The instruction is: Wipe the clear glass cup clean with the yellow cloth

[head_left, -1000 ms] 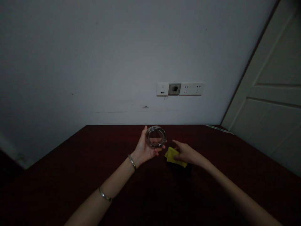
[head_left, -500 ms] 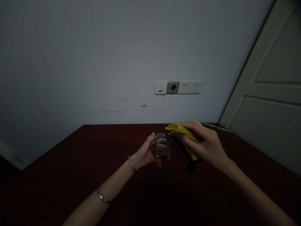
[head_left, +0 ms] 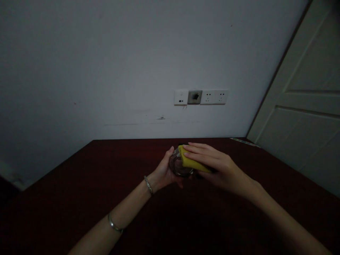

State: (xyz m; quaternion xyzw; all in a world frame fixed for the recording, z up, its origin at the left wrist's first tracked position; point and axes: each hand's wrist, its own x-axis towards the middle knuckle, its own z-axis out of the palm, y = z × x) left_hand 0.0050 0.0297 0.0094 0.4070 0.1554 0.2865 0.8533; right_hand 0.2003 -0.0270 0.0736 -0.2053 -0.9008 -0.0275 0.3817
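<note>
My left hand (head_left: pixel 162 174) is wrapped around a clear, round glass jar or cup (head_left: pixel 176 165), with the thumb up along its left side. The glass is tilted with its round end towards me. A folded yellow cloth (head_left: pixel 193 163) lies against the right side of the glass and covers part of it. My right hand (head_left: pixel 221 165) holds this cloth, with its fingers stretched over the top; the thumb is mostly hidden. Both hands are above the dark red table, near its middle.
Behind the dark red table (head_left: pixel 114 159) stands a pale wall (head_left: pixel 119 63) carrying a row of sockets and switches (head_left: pixel 200 97). A panelled white door (head_left: pixel 305 117) is on the right. A thin, light strip (head_left: pixel 244 142) lies by the table's back right corner.
My right hand has moved left with the yellow cloth, from beside the glass onto it. Its fingers now lie flatter over the cloth. My left hand keeps its hold on the glass.
</note>
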